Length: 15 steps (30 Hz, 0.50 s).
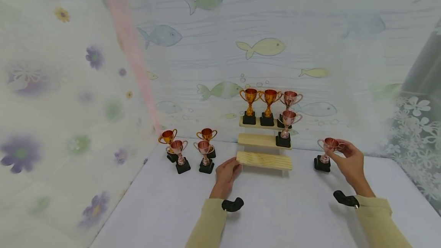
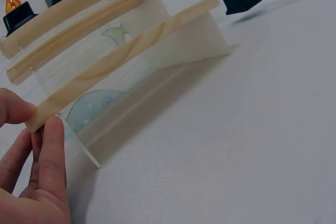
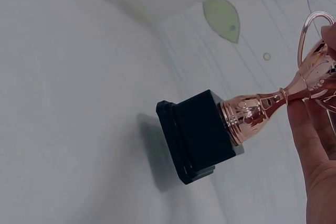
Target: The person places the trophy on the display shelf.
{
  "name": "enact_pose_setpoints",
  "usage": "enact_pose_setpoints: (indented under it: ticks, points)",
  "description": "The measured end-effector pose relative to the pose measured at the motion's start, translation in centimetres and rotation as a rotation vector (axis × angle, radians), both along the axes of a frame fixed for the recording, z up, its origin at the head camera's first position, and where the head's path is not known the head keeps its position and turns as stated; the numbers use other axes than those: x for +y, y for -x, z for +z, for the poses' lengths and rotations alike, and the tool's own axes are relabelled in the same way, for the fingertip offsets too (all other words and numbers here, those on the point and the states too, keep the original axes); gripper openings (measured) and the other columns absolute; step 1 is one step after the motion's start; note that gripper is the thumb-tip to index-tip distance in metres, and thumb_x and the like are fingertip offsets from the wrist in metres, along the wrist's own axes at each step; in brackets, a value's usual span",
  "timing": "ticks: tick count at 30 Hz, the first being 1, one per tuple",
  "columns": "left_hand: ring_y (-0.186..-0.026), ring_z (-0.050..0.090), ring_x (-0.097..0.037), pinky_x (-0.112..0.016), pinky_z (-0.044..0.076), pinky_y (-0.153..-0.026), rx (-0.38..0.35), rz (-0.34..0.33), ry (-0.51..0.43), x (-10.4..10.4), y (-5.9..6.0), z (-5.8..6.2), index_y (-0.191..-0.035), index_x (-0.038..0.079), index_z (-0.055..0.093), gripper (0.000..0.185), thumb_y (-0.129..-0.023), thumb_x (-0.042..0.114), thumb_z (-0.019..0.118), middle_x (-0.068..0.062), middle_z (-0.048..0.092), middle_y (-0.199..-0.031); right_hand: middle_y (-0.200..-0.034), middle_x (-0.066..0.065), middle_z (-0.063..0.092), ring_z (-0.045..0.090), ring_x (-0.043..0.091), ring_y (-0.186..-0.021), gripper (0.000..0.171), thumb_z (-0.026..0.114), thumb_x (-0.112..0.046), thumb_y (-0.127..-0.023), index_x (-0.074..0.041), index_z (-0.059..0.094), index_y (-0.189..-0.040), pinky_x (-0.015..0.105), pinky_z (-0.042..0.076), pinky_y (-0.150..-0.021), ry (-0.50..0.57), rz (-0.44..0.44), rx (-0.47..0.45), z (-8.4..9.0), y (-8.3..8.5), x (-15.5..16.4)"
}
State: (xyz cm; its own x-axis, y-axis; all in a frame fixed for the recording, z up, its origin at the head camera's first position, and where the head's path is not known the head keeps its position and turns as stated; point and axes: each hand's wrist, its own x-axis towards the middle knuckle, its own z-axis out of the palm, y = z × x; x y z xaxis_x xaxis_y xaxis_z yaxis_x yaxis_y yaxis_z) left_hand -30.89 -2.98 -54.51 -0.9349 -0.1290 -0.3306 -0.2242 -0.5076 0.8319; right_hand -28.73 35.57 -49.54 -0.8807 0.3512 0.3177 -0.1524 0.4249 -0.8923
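Note:
A three-step wooden stand (image 1: 264,160) sits mid-table. My left hand (image 1: 236,167) pinches the left end of its bottom step, thumb above and fingers beneath; in the left wrist view that hand (image 2: 41,118) is on the stand (image 2: 131,51). The top step carries two gold trophies (image 1: 250,104) and a copper one (image 1: 290,100). Another copper trophy (image 1: 287,127) stands on the middle step. To the right of the stand, my right hand (image 1: 339,146) grips the cup of a copper trophy (image 1: 330,144). Its black base is at the tabletop, tilted in the right wrist view of the trophy (image 3: 252,111), where fingers (image 3: 310,129) show.
Several more trophies, gold (image 1: 167,137) and copper (image 1: 204,150), stand on the white table (image 1: 282,209) left of the stand. Fish-patterned cloth hangs behind and flowered cloth hangs at both sides. The near table area between my arms is bare.

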Motion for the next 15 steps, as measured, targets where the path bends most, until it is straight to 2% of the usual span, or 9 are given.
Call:
enact_pose_setpoints:
  ticks: [7, 15]
  points:
    - [-0.095, 0.066, -0.017, -0.024, 0.059, -0.083, -0.022, -0.002, 0.007, 0.1, -0.1, 0.1, -0.126, -0.005, 0.065, 0.036, -0.091, 0.001, 0.070, -0.016, 0.067, -0.113, -0.105, -0.028, 0.058, 0.056, -0.010, -0.099, 0.048, 0.079, -0.017, -0.090, -0.003, 0.058, -0.132, 0.000, 0.044, -0.084, -0.019, 0.047, 0.038, 0.6, -1.2, -1.0]
    - [-0.100, 0.065, -0.019, -0.026, 0.059, -0.087, -0.024, -0.009, 0.027, 0.1, -0.2, 0.2, -0.129, -0.005, 0.064, 0.037, -0.093, 0.002, 0.068, -0.018, 0.065, -0.120, -0.107, -0.024, 0.062, 0.060, -0.008, -0.100, 0.044, 0.077, 0.000, -0.088, 0.003, 0.058, -0.129, 0.004, 0.050, -0.082, -0.036, 0.223, 0.140, 2.2, -2.4, -3.3]
